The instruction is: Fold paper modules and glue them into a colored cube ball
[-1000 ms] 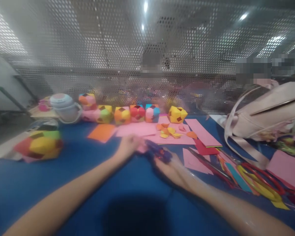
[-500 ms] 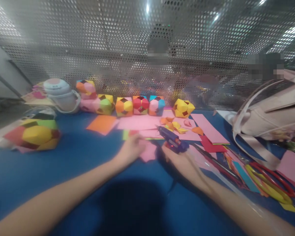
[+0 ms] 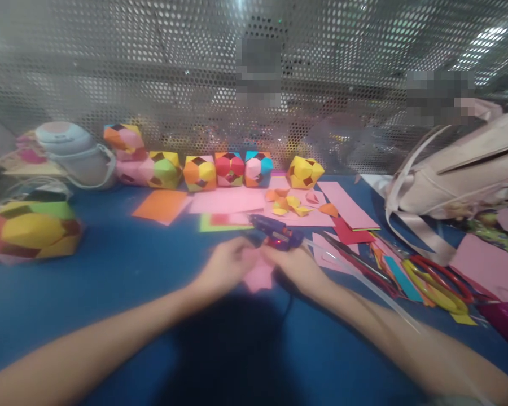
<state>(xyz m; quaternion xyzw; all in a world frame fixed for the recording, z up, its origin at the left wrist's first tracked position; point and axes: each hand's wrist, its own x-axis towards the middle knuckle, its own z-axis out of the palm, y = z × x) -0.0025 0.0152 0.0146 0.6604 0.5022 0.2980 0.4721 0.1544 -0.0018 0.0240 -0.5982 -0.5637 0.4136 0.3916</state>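
Both hands meet over the blue table top (image 3: 122,265) near the middle of the view. My left hand (image 3: 223,266) pinches a small folded pink paper piece (image 3: 259,274). My right hand (image 3: 295,267) also has its fingers closed on that pink piece. A blue glue gun (image 3: 275,232) lies on the table just behind the right hand, touching or nearly touching its knuckles. The picture is blurred, so the finger positions are only roughly visible.
A row of coloured paper balls (image 3: 203,171) lines the perforated metal screen (image 3: 161,79). Pink sheets (image 3: 347,206), an orange sheet (image 3: 161,206), scissors (image 3: 436,279) and paper strips lie at the right. A pink bag (image 3: 461,175), a large paper ball (image 3: 29,231) and a pale container (image 3: 74,152) stand at the sides.
My right hand has set the glue gun down and come to the pink piece. Both hands drew closer together and nearer to me.
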